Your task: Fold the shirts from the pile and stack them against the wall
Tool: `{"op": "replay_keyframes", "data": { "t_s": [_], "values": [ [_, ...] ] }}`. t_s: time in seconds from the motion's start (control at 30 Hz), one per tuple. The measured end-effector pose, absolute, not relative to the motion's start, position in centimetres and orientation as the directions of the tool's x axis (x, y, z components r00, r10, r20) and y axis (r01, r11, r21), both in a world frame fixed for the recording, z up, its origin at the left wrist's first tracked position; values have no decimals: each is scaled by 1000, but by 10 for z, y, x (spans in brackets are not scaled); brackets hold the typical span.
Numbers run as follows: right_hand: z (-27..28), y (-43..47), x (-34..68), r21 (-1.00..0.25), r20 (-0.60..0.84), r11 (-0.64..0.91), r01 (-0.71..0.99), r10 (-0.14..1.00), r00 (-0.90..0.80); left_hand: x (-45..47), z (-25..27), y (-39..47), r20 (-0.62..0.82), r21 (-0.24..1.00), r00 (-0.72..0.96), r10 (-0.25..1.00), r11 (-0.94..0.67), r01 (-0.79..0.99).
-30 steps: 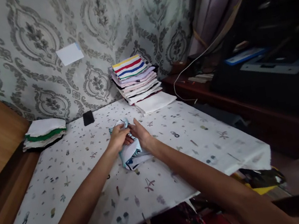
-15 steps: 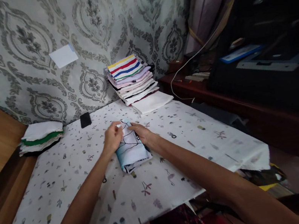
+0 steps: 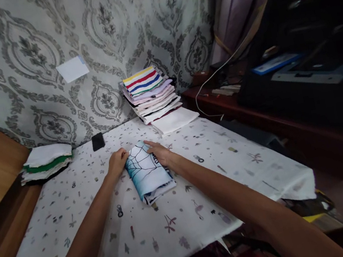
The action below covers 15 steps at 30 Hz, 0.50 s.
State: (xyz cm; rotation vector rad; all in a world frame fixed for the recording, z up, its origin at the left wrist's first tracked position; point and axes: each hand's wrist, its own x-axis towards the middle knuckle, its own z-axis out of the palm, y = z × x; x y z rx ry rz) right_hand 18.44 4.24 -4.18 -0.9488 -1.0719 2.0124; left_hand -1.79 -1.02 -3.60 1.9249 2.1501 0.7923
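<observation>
A folded garment (image 3: 147, 172), white and light blue with black web-like lines, lies on the patterned tablecloth (image 3: 198, 211) in front of me. My left hand (image 3: 118, 161) is at its upper left corner, fingers closed on the edge. At the upper right corner my right hand (image 3: 159, 151) grips the cloth, its thumb on top and the other fingers hidden beneath or behind. Layered dark and white edges show at the garment's near side.
A tall stack of folded clothes (image 3: 153, 98) stands at the back, beside a folded white cloth (image 3: 175, 120). At the left edge lies a smaller stack (image 3: 47, 161); near it is a black phone (image 3: 98, 141). A white cable (image 3: 202, 103) hangs at the right.
My left hand has moved left, from on top of the garment to its left corner. The garment's top now lies wider and flatter, showing more of the web pattern.
</observation>
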Motion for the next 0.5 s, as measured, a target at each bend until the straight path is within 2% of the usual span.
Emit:
{"op": "replay_keyframes", "data": {
  "t_s": [0.13, 0.23, 0.3, 0.5],
  "values": [
    [-45, 44, 183, -871, -288, -442, -213, 812, -507, -6, -32, -9, 329, 386, -135, 935, -3, 923],
    [-45, 45, 181, -884, -266, -416, -213, 822, -503, 9, -28, -7, 405, 302, 79, 911, -215, 929],
    [-45, 47, 179, -892, -260, -399, -211, 837, -483, 19, -30, -4, 370, 306, 191, 909, -314, 899],
    [-43, 45, 190, -893, -316, -420, -164, 842, -437, 28, -56, 5, 222, 356, 133, 966, -208, 911]
  ]
}}
